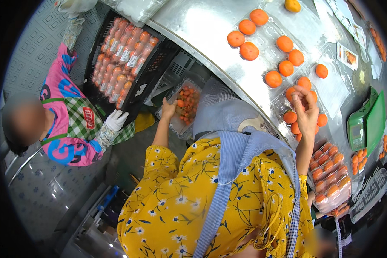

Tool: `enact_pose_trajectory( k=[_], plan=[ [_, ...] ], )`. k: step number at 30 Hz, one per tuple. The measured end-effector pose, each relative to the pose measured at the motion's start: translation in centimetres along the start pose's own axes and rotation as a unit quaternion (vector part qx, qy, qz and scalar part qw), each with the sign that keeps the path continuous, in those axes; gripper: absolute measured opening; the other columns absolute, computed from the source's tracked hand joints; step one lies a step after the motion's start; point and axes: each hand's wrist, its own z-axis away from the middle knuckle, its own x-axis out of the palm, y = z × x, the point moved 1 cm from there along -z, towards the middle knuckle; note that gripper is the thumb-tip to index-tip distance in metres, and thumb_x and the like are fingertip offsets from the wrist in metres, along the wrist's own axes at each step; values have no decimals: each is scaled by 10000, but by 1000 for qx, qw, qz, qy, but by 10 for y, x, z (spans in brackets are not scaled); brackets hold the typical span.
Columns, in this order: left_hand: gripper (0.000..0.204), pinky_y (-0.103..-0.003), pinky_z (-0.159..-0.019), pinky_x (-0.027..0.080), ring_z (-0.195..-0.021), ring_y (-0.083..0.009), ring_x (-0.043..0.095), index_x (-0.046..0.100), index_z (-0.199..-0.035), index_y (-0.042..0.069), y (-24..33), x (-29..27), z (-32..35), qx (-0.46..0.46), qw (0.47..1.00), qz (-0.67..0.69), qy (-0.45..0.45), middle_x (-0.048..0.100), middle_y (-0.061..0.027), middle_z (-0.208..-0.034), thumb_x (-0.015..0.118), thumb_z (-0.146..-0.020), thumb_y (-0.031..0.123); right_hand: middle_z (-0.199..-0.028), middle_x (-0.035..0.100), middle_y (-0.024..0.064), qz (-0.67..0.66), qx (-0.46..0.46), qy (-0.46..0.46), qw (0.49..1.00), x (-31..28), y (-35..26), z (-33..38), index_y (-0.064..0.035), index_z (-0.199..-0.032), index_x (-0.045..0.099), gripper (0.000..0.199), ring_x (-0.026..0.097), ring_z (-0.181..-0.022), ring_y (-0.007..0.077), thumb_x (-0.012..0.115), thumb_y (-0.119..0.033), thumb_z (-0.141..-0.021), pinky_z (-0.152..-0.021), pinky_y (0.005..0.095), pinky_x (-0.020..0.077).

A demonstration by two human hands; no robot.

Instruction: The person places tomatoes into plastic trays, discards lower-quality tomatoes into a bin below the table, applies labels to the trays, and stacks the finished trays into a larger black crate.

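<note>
Above a clear plastic tray (278, 105) on the steel table (210, 53), the right hand (305, 108) is held, fingers curled, among round orange fruits (290, 116); whether one is gripped cannot be told. Beside small orange fruits (188, 103) below the table edge, the left hand (169, 109) is placed, its grip likewise unclear. Farther left, packed fruit (124, 56) is held in a black crate (160, 55).
</note>
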Motion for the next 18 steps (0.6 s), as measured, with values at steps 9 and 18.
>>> enact_pose_trajectory(
  k=[9, 18],
  plan=[
    [343, -207, -623, 476, -772, -114, 556, 421, -1158, -16, 192, 35, 102, 434, 877, 195, 67, 495, -110, -1114, 513, -827, -25, -797, 590, 17, 163, -10, 198, 966, -76, 17, 16, -12, -1028, 588, 220, 537, -725, 80, 582, -71, -816, -681, 231, 448],
    [243, -213, -606, 453, -750, -104, 555, 473, -1084, -4, 281, 122, 195, 539, 788, 111, -276, 556, -71, -995, 502, -843, -5, -726, 592, 67, 329, 110, 276, 896, -79, 59, 112, -53, -865, 601, 221, 564, -626, 183, 678, -191, -711, -577, 307, 453]
  ],
)
